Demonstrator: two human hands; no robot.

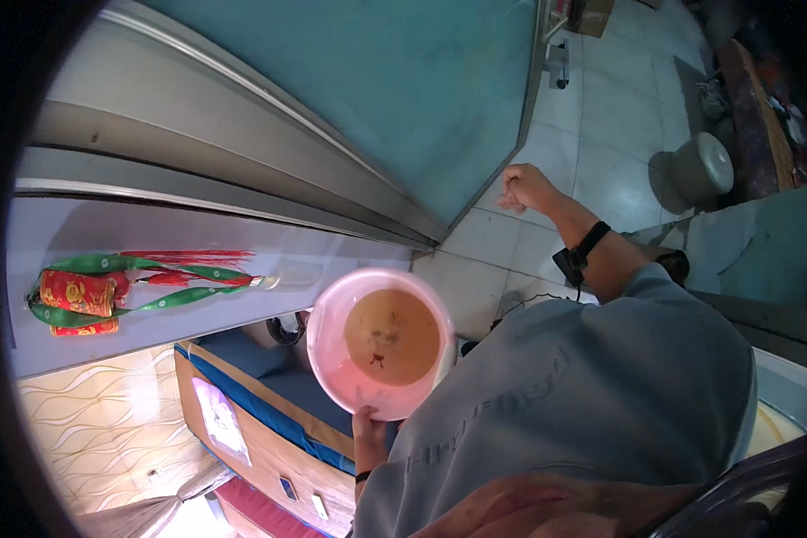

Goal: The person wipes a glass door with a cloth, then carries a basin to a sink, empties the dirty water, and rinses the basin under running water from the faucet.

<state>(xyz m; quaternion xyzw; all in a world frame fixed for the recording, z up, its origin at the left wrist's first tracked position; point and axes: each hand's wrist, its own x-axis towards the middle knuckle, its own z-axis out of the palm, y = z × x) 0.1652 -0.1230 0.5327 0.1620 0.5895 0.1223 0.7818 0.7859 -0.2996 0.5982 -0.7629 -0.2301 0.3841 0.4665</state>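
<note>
A pink plastic basin (336, 366) holds cloudy brownish water (393, 343), and dark marks show in the water. My left hand (368, 425) grips the basin's near rim, with the thumb over the edge; the fingers underneath are hidden. The basin is close against my grey shirt (578, 390). My right hand (526, 189) is stretched out beside the edge of a blue-green door panel (403, 87). Its fingers are curled and partly blurred, and no object shows in it. A black band with a small device (578, 255) is around my right wrist.
A metal door frame (242, 155) runs along the left. Red and green festive ornaments (77, 294) hang on the pale wall panel. Beyond are a wooden table (276, 440) and a blue seat (269, 363). A round stool (703, 168) stands on the tiled floor (612, 134).
</note>
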